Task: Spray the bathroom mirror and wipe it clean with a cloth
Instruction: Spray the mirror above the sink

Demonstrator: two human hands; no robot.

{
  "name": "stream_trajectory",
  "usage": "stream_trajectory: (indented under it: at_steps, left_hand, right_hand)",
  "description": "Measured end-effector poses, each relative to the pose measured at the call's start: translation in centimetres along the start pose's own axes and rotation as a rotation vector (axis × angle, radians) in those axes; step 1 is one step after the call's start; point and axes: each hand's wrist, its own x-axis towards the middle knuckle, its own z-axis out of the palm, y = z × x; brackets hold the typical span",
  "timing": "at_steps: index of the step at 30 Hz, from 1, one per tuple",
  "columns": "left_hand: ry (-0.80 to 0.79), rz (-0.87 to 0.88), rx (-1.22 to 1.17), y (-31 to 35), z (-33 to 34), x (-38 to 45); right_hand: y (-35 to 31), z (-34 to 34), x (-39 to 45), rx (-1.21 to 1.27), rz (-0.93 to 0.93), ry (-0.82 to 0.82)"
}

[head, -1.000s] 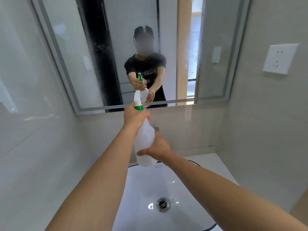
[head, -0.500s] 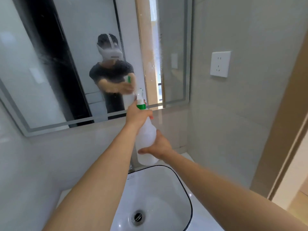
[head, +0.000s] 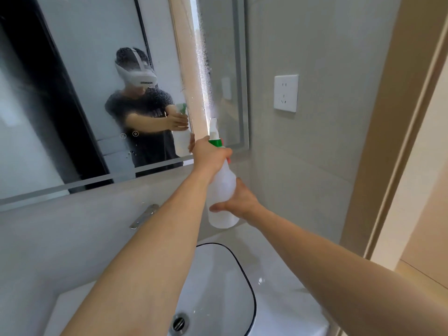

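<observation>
On the left, the mirror fills the wall above the bench, and its left part reads mostly clear, with no droplets I can make out there. Moving toward the middle, fine mist speckles the glass across the reflected figure, and a denser band of droplets runs down near the right edge. The left hand is clamped round the neck of the spray bottle, nozzle aimed at the mirror's lower right corner. Just right of it, the right hand cups the bottle's lower body, steadying it above the back edge of the sink. Further right, a wall socket, dry. By my read, spraying is well under way. No cloth in sight, so the whole wipe is left.
</observation>
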Motion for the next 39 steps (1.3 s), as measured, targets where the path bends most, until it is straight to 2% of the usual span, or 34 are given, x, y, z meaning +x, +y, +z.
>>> stream_trajectory:
  at_steps: [6, 12, 21, 29, 34, 39]
  left_hand:
    - [-0.031, 0.056, -0.063, 2.7, -0.6, 1.6]
    - [0.029, 0.192, -0.068, 10.6, -4.6, 3.1]
    - [0.244, 0.378, -0.018, 19.8, -12.3, 3.8]
    - [0.391, 0.380, 0.041, 22.4, -18.0, 2.6]
    - [0.382, 0.390, 0.031, 23.3, -21.3, 1.6]
    - [0.498, 0.430, 0.013, 24.7, -24.7, 0.0]
  right_hand:
    - [-3.1, -1.7, 1.4, -0.033, -0.088, 0.027]
    - [-10.6, -3.2, 3.3, 0.010, -0.242, 0.039]
    - [-22.1, -3.3, 3.8, 0.087, -0.511, -0.019]
    - [-27.4, 0.1, 2.8, 0.067, -0.618, -0.055]
    - [-29.7, 1.9, 2.0, 0.071, -0.683, -0.099]
    - [-33.2, 3.6, 0.4, 0.081, -0.719, -0.198]
